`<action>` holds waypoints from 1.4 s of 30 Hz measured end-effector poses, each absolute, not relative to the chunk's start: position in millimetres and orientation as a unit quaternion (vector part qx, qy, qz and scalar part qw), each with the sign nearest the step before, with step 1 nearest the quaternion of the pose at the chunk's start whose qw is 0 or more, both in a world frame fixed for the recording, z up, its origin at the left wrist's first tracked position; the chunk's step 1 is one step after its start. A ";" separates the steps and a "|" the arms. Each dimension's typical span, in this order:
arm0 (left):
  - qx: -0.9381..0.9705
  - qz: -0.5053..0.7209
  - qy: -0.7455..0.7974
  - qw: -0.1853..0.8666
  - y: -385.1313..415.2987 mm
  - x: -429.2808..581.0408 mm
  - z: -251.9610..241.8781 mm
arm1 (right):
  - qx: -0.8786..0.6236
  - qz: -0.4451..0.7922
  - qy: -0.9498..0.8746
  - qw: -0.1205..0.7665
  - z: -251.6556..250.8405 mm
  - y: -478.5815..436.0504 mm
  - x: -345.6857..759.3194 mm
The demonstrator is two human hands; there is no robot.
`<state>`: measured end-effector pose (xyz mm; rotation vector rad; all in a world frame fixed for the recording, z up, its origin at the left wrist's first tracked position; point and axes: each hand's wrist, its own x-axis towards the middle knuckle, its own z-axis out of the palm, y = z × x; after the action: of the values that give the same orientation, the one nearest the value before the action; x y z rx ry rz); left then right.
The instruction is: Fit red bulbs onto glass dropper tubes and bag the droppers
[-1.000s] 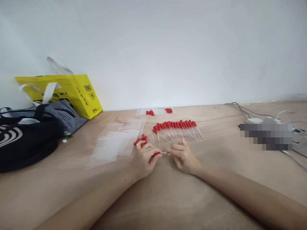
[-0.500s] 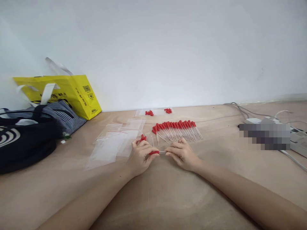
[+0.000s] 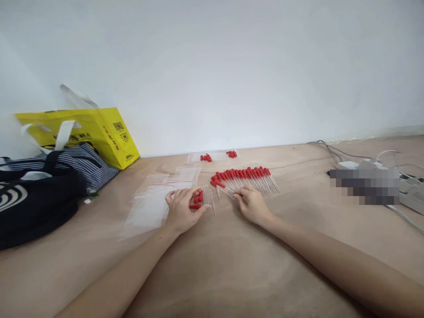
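My right hand (image 3: 252, 205) pinches the clear tube of a dropper with a red rubber bulb (image 3: 220, 183). This dropper lies against the left end of a fanned row of similar red-bulbed droppers (image 3: 245, 173). My left hand (image 3: 181, 209) is open, thumb and fingers apart, around a few loose red rubber bulbs (image 3: 200, 196). One more red bulb (image 3: 194, 206) shows between its thumb and index finger, near the palm. Several bare clear tubes (image 3: 208, 194) lie just right of the left fingers, and the thumb tip reaches their lower ends.
Clear zip bags (image 3: 149, 207) lie left of my left hand. Farther back, another clear bag (image 3: 217, 156) has red bulbs and tubes on it. A yellow bag (image 3: 122, 143) and a black bag (image 3: 39, 203) stand at left. Cables and a power strip (image 3: 412, 194) are at right.
My hands have parted. The right hand has carried the dropper up to the row's left end, while the left hand has let go of its bulb and opened over the loose bulbs.
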<state>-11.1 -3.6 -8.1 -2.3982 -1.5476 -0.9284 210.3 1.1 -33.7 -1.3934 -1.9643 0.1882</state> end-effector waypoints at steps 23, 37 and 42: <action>-0.874 -0.174 -0.452 0.043 1.4 -33.1 1.5 | -0.672 0.019 -0.678 0.296 -20.1 29.4 155.3; -0.861 -0.237 -0.446 0.060 3.1 -27.9 -0.9 | -0.663 0.026 -0.738 0.121 -5.1 12.3 131.4; -0.865 -0.297 -0.403 0.030 3.9 -28.0 -5.0 | -0.663 0.017 -0.737 0.131 -5.1 13.5 129.3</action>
<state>-28.0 3.9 -5.0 -2.6672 -1.2442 -0.9168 129.3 13.5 -5.1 -1.9252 -2.1390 0.0482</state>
